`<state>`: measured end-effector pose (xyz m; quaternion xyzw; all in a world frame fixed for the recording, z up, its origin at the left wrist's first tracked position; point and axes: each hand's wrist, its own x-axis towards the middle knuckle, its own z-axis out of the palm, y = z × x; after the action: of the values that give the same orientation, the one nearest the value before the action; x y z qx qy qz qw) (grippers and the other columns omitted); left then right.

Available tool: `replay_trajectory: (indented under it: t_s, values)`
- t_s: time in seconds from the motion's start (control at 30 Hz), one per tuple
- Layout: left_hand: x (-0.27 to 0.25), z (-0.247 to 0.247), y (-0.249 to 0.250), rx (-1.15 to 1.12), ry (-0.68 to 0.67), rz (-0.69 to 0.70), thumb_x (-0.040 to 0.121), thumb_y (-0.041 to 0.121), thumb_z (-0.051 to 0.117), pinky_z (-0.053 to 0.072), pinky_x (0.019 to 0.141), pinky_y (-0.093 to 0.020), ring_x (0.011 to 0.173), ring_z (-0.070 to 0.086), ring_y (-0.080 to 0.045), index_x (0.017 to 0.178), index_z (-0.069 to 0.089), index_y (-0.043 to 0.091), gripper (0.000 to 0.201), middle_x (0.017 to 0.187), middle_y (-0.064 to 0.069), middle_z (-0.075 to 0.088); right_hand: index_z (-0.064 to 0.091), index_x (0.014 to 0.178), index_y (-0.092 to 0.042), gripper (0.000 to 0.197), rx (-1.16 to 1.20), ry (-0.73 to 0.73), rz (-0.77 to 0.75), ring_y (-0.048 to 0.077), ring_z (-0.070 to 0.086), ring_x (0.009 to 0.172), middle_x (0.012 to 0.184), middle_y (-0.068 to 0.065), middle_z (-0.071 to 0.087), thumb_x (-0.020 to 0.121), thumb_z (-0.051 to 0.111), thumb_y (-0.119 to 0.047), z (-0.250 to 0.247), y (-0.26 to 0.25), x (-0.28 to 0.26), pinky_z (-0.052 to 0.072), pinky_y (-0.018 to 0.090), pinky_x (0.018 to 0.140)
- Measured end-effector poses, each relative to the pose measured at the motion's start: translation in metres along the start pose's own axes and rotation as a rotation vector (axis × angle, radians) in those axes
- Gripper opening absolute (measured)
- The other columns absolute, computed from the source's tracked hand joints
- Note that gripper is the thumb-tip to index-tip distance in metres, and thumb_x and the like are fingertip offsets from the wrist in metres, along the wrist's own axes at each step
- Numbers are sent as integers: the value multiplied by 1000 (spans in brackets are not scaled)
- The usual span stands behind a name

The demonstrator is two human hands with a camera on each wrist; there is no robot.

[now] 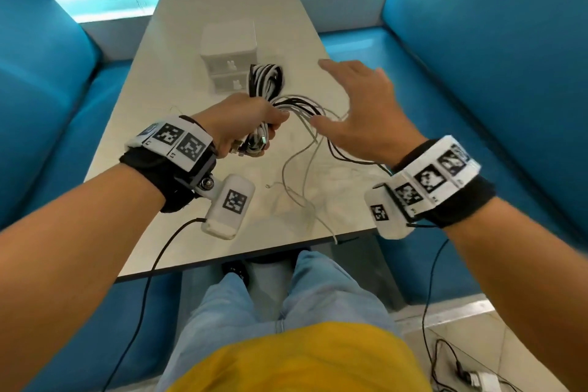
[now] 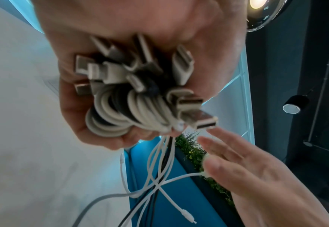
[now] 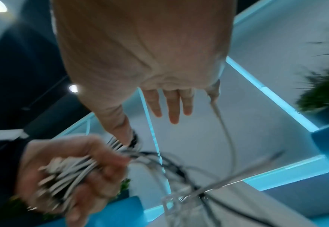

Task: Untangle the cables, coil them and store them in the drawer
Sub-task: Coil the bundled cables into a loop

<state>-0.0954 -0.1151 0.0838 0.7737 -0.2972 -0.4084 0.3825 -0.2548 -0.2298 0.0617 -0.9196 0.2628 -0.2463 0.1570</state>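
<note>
The left hand (image 1: 245, 124) has its grip wrapped tight around a bundle of white and black charging cables (image 1: 265, 83), held above the pale desk (image 1: 178, 51). Loose cable ends trail from the bundle onto the desk. The right hand (image 1: 356, 105) hovers just beside them, fingers spread, gripping nothing, and a small white two-drawer box (image 1: 229, 51) stands behind the bundle.

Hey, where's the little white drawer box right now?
In the head view the white drawer box stands on the table toward its far end, left of centre, just beyond the cable bundle that the left hand grips.
</note>
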Motion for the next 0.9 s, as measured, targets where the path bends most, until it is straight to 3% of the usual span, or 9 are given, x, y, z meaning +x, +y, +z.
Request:
replay_trajectory:
  t_s: [0.13,0.23,0.3,0.33,0.4,0.5,0.6,0.73,0.9]
  values:
    - [-6,4,4,48,-47,13,88,24,65,47,56,-30,53,54,-17,79,61,11,16,58,-1,55,25,147,-24,78,-250,-136,0,19,38,135,136,2,51,83,62,-50,28,-20,10,-6,54,115]
    - [-11,4,3,79,-131,37,89,17,62,40,53,-30,48,48,-17,83,59,9,10,56,-2,49,37,139,-17,53,-204,-165,-49,29,60,105,111,4,67,91,52,-33,46,-19,15,15,50,115]
    - [-12,1,0,123,-101,49,87,15,62,38,58,-34,50,46,-19,87,59,8,7,56,-2,48,55,118,-16,29,18,-238,8,29,63,84,92,4,67,92,55,-29,42,-13,15,45,41,91]
    - [-12,-2,-2,147,-71,53,85,16,63,36,61,-37,53,46,-21,86,60,8,9,57,-3,49,61,102,-18,18,109,-282,51,24,61,73,79,2,63,90,61,-32,37,-7,16,48,38,76]
    - [-12,-6,-8,224,-19,62,85,21,66,37,60,-36,58,47,-22,81,59,10,14,59,-4,51,59,74,-22,23,170,-316,84,10,51,58,62,-4,53,80,74,-40,23,1,17,42,30,60]
    - [-11,-1,-15,337,-19,63,85,31,66,40,53,-29,58,50,-21,80,57,10,23,66,-8,55,58,62,-25,29,245,-317,45,4,46,49,54,-6,50,71,80,-40,1,1,21,33,13,48]
    - [-11,8,-15,328,-58,78,85,39,67,40,57,-30,63,51,-21,83,57,11,30,72,-9,57,66,73,-12,23,416,-336,0,1,45,49,55,-10,52,74,80,-30,-13,-2,25,34,9,49]
    - [-13,14,-10,278,-68,86,85,34,69,41,63,-33,67,49,-21,74,54,14,27,70,-5,54,66,84,0,25,622,-334,-21,4,45,56,63,0,52,79,76,-22,-12,1,24,41,19,54]
    - [-18,20,-12,151,-167,75,81,13,71,42,56,-33,52,48,-23,56,48,14,34,53,-6,49,61,76,-14,12,791,-278,-32,0,49,57,59,-14,55,85,70,-13,-1,-1,18,47,21,57]
